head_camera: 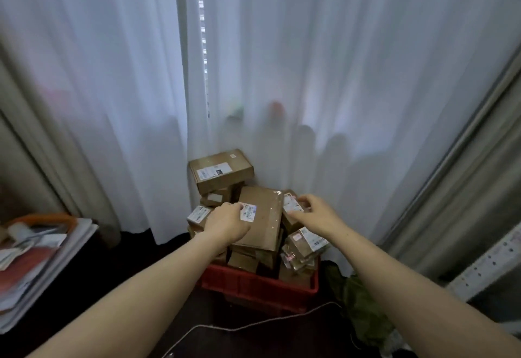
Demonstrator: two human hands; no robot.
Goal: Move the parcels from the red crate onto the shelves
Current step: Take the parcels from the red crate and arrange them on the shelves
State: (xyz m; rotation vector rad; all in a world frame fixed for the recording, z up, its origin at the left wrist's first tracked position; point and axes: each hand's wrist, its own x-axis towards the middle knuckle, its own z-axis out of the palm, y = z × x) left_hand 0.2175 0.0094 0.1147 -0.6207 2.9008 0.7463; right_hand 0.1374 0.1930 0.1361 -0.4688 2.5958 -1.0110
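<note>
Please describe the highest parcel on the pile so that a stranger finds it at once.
In the red crate before the white curtain lies a heap of brown parcels. The highest parcel sits at its back left, against the curtain. It stands above all others, and its wide white label bears a dark square.

The red plastic crate [262, 284] shows only its near wall; brown cardboard parcels [262, 216] and the left forearm [158, 267] hide the rest. The parcels' white labels [248, 211] are too blurred to read. Behind the sheer white curtain [112, 75], red and green shapes [275, 108] are indistinct. Whether the left hand [228, 222] or right hand [310, 212] grips a parcel cannot be told.
</note>
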